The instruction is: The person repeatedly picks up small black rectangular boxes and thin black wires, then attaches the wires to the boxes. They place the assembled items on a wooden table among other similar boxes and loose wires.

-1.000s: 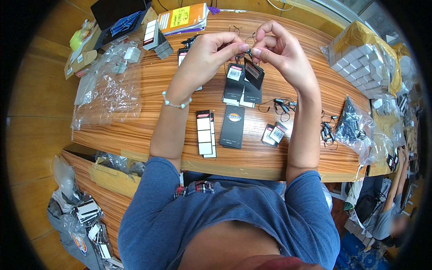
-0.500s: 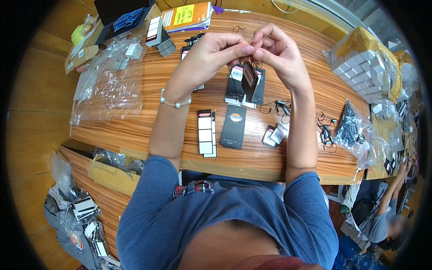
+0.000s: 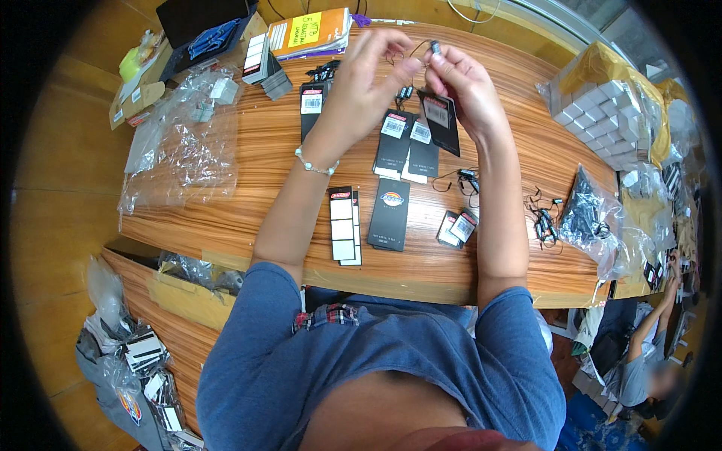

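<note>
Between its thumb and fingers my right hand [image 3: 465, 84] pinches a thin dark string with a small black plastic seal [image 3: 435, 47] at its end. From that hand hangs a black hang tag [image 3: 444, 129] with a white barcode label. My left hand [image 3: 374, 74] is beside it, thumb and fingers apart, close to the string's loop. Below lie several strung black hang tags [image 3: 392, 144] with barcode labels. Nearer me are a stack of plain black tags [image 3: 389, 218] and strips of white label stickers [image 3: 343, 229].
Small tags [image 3: 457, 228] and loose seal strings [image 3: 546, 218] lie to the right, by a plastic bag [image 3: 587, 214]. A wrapped stack of white boxes [image 3: 602, 113] stands far right. Clear plastic [image 3: 184, 150], a tag stack [image 3: 267, 71] and notebooks [image 3: 312, 34] are left. Another person sits lower right.
My hands have come apart; the left has moved left and opened. The hang tag has swung right and turned its barcode side up, hanging from my right hand.
</note>
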{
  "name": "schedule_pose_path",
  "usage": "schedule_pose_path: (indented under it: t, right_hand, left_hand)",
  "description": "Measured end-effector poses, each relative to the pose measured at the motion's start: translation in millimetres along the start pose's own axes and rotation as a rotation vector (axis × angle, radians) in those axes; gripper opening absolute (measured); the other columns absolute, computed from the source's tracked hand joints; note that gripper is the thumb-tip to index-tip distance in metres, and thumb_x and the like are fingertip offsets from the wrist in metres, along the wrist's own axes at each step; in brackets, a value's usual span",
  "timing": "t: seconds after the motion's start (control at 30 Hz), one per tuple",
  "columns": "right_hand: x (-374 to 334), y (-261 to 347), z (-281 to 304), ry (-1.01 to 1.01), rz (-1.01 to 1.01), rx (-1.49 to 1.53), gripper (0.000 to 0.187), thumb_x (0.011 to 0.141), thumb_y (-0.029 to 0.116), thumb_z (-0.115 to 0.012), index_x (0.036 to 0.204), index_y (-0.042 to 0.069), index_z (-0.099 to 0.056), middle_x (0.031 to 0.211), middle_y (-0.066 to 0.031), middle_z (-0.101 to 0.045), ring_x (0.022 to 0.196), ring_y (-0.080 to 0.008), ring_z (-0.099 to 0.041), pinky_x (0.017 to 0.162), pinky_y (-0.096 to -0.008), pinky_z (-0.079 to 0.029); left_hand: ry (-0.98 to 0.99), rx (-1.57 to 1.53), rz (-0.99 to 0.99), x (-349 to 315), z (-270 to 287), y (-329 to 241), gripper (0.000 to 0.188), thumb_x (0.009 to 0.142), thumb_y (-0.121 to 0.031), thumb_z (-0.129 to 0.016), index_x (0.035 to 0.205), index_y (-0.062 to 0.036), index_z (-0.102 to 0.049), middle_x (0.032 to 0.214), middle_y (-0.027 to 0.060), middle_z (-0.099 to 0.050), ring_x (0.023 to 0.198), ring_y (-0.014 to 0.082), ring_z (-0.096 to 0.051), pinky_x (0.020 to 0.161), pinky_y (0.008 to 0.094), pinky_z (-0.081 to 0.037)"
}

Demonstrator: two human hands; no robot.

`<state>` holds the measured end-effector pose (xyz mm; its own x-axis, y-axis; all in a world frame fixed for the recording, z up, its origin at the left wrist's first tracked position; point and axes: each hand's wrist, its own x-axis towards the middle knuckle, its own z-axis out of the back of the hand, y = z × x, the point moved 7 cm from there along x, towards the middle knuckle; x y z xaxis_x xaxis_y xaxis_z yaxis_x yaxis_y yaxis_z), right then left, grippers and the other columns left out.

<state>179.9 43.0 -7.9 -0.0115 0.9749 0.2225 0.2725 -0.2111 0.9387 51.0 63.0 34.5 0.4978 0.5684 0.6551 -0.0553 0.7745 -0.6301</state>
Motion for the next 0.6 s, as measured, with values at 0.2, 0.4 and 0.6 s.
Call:
schedule_pose_path:
  t: [0.2, 0.4, 0.6]
  right_hand:
    - [2, 4, 8, -0.071, 0.076, 0.322, 0.013, 0.092, 0.016, -0.047, 0.093, 0.004, -0.052, 0.068, -0.0006, -0.052, 0.057, -0.0067, -0.044, 0.057, -0.0182, -0.039]
    - [4, 0, 23, -0.064, 0.094, 0.389, 0.018, 0.093, 0.02, -0.043, 0.097, 0.005, -0.051, 0.079, -0.0034, -0.05, 0.063, -0.0095, -0.042, 0.061, -0.0229, -0.038]
    - [27, -20, 50, -0.239, 0.041, -0.076, 0.019, 0.093, 0.018, -0.041, 0.096, 0.005, -0.054, 0.072, -0.0011, -0.052, 0.054, -0.0077, -0.039, 0.054, -0.0224, -0.036]
  left_hand:
    - [0.208, -0.312, 0.244, -12, -36, 7, 0.035, 0.085, -0.006, -0.057, 0.115, -0.003, -0.04, 0.095, 0.0068, -0.058, 0.082, 0.0086, -0.057, 0.071, 0.0194, -0.046]
    - [0.193, -0.431, 0.4, -27, -35, 36, 0.023, 0.088, -0.009, -0.053, 0.11, -0.0025, -0.054, 0.089, 0.0016, -0.06, 0.081, 0.0047, -0.055, 0.07, 0.0175, -0.045]
    - [0.19, -0.32, 0.643, -64, -38, 95, 0.022, 0.086, -0.011, -0.056, 0.107, -0.0028, -0.058, 0.083, -0.0016, -0.06, 0.066, 0.0018, -0.05, 0.056, 0.0146, -0.039]
